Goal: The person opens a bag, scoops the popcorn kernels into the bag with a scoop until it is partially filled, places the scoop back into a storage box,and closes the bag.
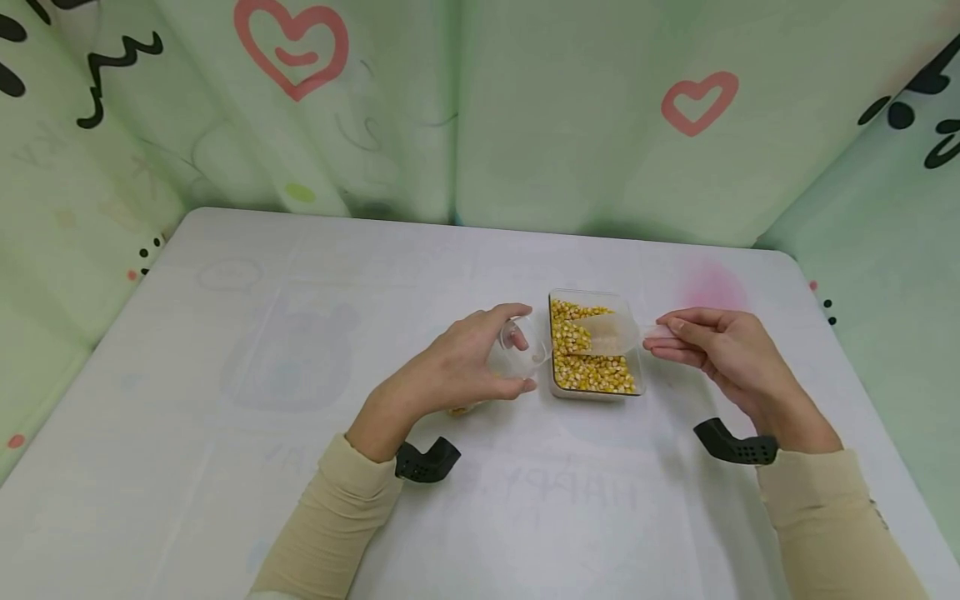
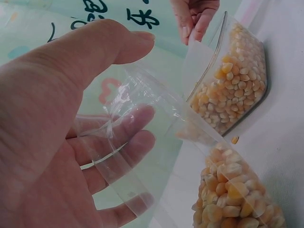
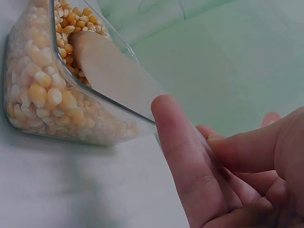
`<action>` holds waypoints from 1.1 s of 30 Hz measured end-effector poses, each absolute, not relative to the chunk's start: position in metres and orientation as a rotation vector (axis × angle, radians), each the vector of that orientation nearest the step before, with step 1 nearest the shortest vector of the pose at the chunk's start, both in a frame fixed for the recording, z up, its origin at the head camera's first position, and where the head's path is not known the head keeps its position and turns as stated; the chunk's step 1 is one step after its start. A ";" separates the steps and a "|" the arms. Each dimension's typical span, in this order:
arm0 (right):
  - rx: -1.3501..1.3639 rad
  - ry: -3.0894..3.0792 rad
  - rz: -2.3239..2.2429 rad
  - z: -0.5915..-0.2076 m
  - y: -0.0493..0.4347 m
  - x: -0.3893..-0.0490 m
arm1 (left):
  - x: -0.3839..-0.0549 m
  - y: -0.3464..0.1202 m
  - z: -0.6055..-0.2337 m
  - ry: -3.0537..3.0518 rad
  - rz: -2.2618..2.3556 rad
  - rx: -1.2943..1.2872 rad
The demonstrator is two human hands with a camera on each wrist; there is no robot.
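A clear plastic bag stands within the curve of my left hand, whose thumb and fingers are spread around its mouth. Corn kernels fill the lower part of that bag in the left wrist view. My right hand pinches the handle of a pale translucent scoop between thumb and fingers. The scoop's blade reaches over the rim of a clear rectangular container and lies among yellow corn kernels; its front edge is partly buried in them.
The container stands on a white-covered table, just right of the bag. One loose kernel lies on the table between bag and container. A green curtain with printed hearts hangs behind the table and along its sides.
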State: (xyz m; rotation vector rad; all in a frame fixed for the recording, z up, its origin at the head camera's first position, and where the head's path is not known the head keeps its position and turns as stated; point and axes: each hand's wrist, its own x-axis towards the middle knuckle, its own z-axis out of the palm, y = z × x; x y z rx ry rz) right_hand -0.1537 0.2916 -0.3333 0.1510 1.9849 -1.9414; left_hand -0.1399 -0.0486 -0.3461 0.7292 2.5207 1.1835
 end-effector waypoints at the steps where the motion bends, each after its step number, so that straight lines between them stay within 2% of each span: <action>1: 0.156 1.984 -1.943 -0.333 0.292 -0.153 | -0.140 -0.049 -0.346 2.521 1.183 0.730; 33: 0.139 1.844 -2.214 -0.335 0.290 -0.147 | -0.140 -0.049 -0.346 2.526 1.170 0.762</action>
